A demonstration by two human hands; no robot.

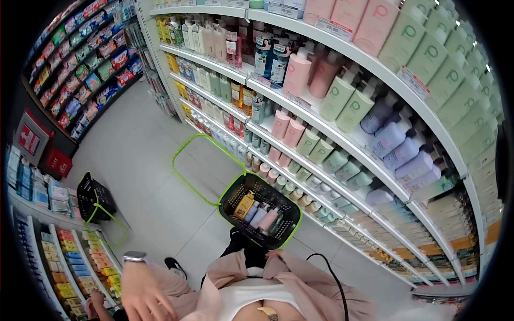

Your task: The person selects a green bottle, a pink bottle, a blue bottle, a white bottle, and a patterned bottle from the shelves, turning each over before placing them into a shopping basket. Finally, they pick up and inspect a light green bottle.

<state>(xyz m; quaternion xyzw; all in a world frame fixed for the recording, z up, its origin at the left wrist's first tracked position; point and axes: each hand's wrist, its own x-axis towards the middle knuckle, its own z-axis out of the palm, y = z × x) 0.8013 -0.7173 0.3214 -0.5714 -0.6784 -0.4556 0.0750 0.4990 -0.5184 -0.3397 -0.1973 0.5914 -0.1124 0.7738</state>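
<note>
My left hand (143,295), with a watch (134,257) at its wrist, is close to the camera at the lower left. Its fingers point down, loosely apart and holding nothing. My right hand (274,253) shows only in part below its pink sleeve, its fingers at the near rim of a black shopping basket (293,234) with a green edge. Inside lie a yellow pump bottle (244,204), a lavender bottle (257,217), a pink bottle (268,219) and a darker bottle beside it. The basket's green handle (179,151) is folded out over the far-left side.
Curved white shelves (284,101) of pump bottles run along the right. On the left floor stands a second black basket (95,197) with a green handle. Low shelves (69,257) of small packages are at lower left, with another person's hand (96,305) near them. Packets fill a dark rack (80,69) behind.
</note>
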